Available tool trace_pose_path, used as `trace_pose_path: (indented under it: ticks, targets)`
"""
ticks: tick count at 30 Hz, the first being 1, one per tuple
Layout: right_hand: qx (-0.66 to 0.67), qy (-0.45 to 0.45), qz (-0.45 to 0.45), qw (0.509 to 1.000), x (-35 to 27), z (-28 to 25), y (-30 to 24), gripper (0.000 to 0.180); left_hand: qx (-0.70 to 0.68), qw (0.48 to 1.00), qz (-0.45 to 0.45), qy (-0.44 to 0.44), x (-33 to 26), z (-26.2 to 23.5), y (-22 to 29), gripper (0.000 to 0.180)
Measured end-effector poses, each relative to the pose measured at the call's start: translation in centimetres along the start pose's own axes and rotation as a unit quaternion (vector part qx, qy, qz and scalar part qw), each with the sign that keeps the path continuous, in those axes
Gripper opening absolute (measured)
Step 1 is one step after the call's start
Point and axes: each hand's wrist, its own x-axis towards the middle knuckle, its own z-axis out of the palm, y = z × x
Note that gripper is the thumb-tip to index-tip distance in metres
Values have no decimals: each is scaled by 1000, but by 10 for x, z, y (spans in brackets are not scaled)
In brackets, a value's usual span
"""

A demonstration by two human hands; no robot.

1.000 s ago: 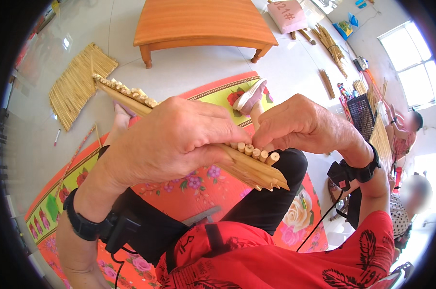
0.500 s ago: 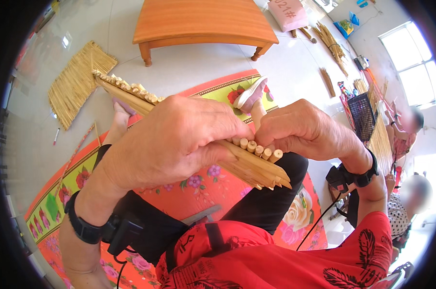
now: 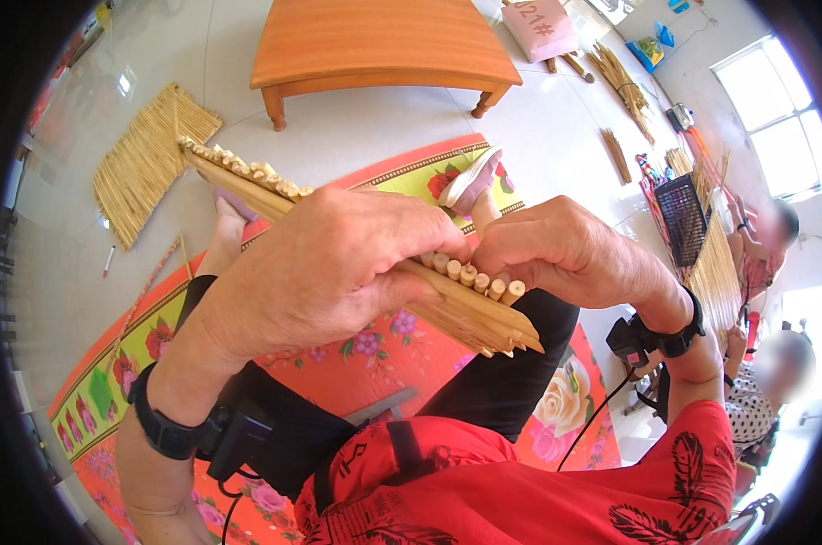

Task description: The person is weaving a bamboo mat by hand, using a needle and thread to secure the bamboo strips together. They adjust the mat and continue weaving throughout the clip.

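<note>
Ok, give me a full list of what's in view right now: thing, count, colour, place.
Strip of bound sticks: one, tan, held in both hands.
Low table: one, orange wood, top centre.
Straw mat: one, yellow, floor at left.
Floral mat: one, red and green, under the legs.
Stick bundles: several, tan, floor top right.
Basket: one, black, right.
Another person: one, right edge.
Left hand: gripping the strip.
Right hand: pinching the strip's end.
</note>
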Motion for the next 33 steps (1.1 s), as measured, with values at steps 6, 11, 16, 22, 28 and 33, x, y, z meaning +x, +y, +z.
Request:
trace_pose_path:
  ticks: [6, 11, 16, 22, 28, 33]
  targets:
    - [-17, 3, -19, 1000, 1, 0, 2, 16, -20, 999, -12, -35, 2, -5, 5, 33]
    - [-103, 34, -22, 994, -3, -2, -1, 19, -46, 998, -25, -35, 5, -9, 2, 34]
    - [-125, 51, -23, 991, -8, 0, -1, 19, -72, 992, -54, -92, 11, -18, 2, 36]
    - [-126, 55, -40, 990, -5, 0, 4, 22, -33, 999, 7, -42, 11, -9, -8, 43]
    - [-138, 65, -47, 987, -8, 3, 6, 24, -18, 999, 10, -41, 12, -6, -8, 42]
    - [-143, 89, -21, 985, -11, 9, 4, 29, -35, 996, -38, -73, 17, -11, -1, 37]
